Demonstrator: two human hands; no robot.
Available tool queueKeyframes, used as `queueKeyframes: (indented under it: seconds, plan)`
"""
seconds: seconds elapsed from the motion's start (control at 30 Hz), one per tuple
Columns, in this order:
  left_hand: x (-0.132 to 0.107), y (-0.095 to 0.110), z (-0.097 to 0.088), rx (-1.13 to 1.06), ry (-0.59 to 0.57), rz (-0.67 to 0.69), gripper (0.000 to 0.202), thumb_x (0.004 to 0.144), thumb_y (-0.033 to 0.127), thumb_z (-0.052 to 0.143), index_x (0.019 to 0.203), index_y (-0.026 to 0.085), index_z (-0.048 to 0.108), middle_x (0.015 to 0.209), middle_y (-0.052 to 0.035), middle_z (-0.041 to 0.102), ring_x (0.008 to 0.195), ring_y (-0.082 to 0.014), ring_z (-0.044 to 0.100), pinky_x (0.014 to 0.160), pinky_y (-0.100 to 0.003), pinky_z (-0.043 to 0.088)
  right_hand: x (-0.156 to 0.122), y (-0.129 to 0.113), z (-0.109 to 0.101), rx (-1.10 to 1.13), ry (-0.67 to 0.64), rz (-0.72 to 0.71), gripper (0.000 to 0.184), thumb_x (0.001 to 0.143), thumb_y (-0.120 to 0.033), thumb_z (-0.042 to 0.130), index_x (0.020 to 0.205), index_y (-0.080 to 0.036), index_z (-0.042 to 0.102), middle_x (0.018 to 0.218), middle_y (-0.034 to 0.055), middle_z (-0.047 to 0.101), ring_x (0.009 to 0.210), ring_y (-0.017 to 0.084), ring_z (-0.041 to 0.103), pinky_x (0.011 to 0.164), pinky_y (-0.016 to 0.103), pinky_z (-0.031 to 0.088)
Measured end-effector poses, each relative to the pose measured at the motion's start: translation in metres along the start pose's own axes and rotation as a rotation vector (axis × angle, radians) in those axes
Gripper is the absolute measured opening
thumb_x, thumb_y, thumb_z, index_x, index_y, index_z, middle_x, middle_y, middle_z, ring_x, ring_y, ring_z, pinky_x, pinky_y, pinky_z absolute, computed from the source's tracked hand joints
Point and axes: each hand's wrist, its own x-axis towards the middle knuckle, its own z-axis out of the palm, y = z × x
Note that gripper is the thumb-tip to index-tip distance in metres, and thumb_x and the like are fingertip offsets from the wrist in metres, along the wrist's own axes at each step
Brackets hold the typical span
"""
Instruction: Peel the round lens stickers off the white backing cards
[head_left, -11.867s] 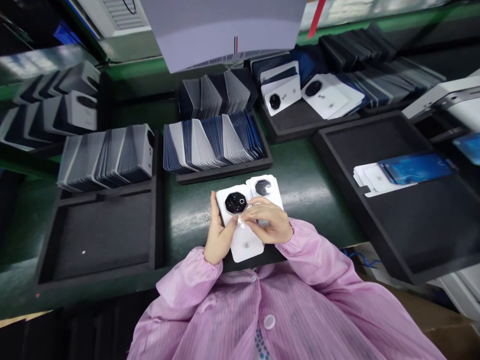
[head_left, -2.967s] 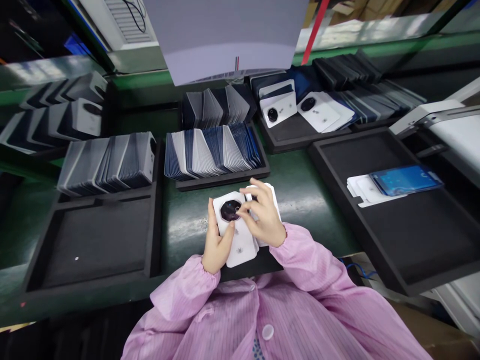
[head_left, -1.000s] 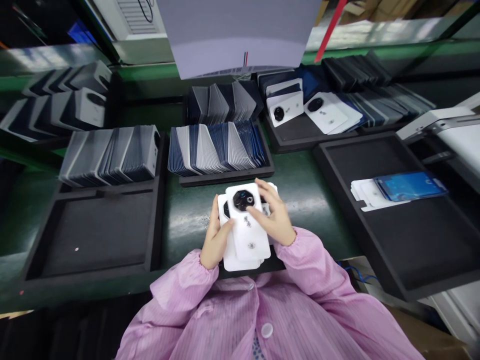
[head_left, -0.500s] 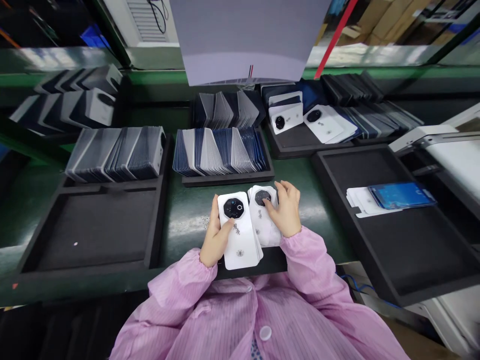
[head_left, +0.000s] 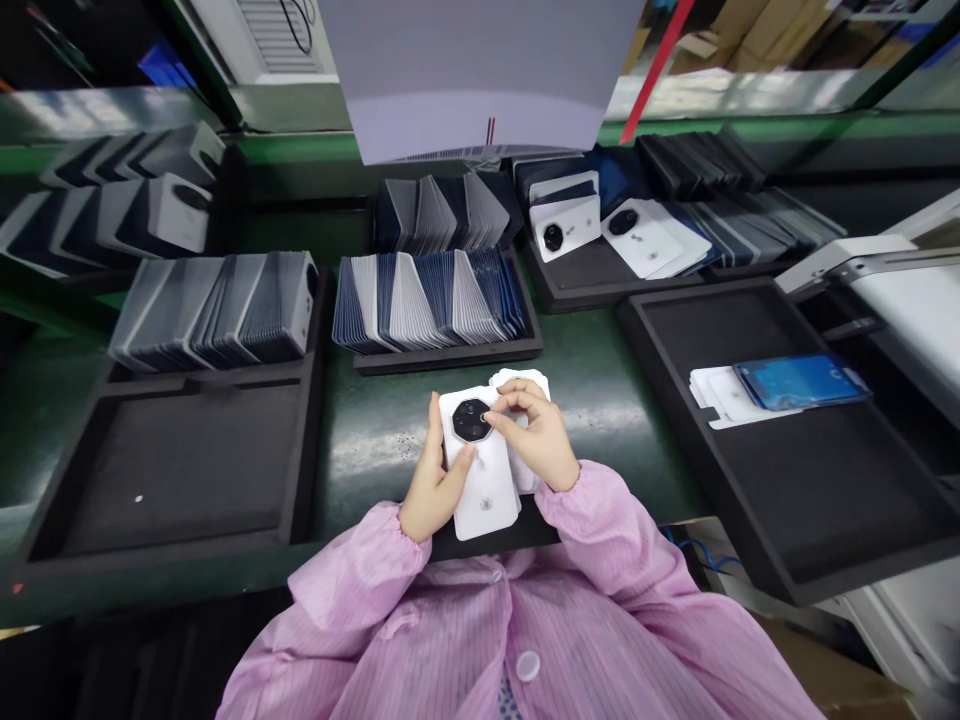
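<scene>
My left hand (head_left: 435,482) grips a stack of white phone back covers (head_left: 482,480) by its left edge, thumb on the top cover below its black round camera ring (head_left: 472,419). My right hand (head_left: 536,437) is closed in a pinch, its fingertips at the right rim of that camera ring. Under the right hand lies a second small pile of white covers (head_left: 523,381) on the green table (head_left: 375,440). Both sleeves are pink.
An empty black foam tray (head_left: 187,470) lies at the left, and a larger one (head_left: 787,470) at the right holds white covers and a blue-filmed piece (head_left: 799,380). Trays of upright covers (head_left: 427,300) line the back. A white machine (head_left: 907,290) stands far right.
Half a second ago my right hand rested on the right-hand pile; it has moved left onto the camera ring of the stack in my left hand and pinched there.
</scene>
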Motion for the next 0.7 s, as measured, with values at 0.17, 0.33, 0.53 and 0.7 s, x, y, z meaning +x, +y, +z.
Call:
queueKeyframes:
  seconds: [0.17,0.33,0.53,0.7]
  plan:
    - [0.000,0.001,0.001,-0.083,-0.021,-0.050,0.090,0.087,0.039,0.059,0.150,0.031,-0.005,0.150,-0.0094,0.039,0.126,-0.0223,0.051,0.098,-0.033,0.047,-0.003,-0.001,0.001,-0.021,0.042,-0.013,0.015,0.074,-0.027,0.071,0.087,-0.021,0.064,0.106,0.0071,0.059,0.102,0.022,0.057,0.077,0.034,0.049]
    - [-0.001,0.000,0.001,-0.001,-0.013,-0.009,0.086,0.088,0.040,0.056,0.151,0.030,-0.002,0.152,-0.0091,0.036,0.131,-0.0231,0.046,0.105,-0.036,0.041,-0.003,0.003,0.002,0.092,0.023,0.021,0.011,0.074,-0.026,0.070,0.082,-0.021,0.066,0.102,0.0069,0.059,0.098,0.022,0.059,0.074,0.033,0.050]
    - [-0.001,0.000,0.000,0.062,0.016,-0.026,0.084,0.089,0.040,0.055,0.151,0.029,0.000,0.155,-0.0092,0.029,0.136,-0.0254,0.039,0.111,-0.041,0.033,-0.007,0.000,0.004,0.024,0.057,-0.096,0.004,0.078,-0.022,0.066,0.075,-0.021,0.064,0.107,0.0076,0.058,0.106,0.025,0.056,0.092,0.044,0.047]
    - [-0.001,0.002,-0.002,0.095,0.020,0.015,0.076,0.091,0.036,0.051,0.151,0.029,0.005,0.156,-0.0067,0.028,0.140,-0.0233,0.033,0.116,-0.041,0.024,-0.015,-0.007,0.003,-0.212,0.063,-0.575,0.014,0.080,-0.009,0.058,0.082,-0.023,0.060,0.099,0.0055,0.066,0.113,0.026,0.054,0.094,0.048,0.043]
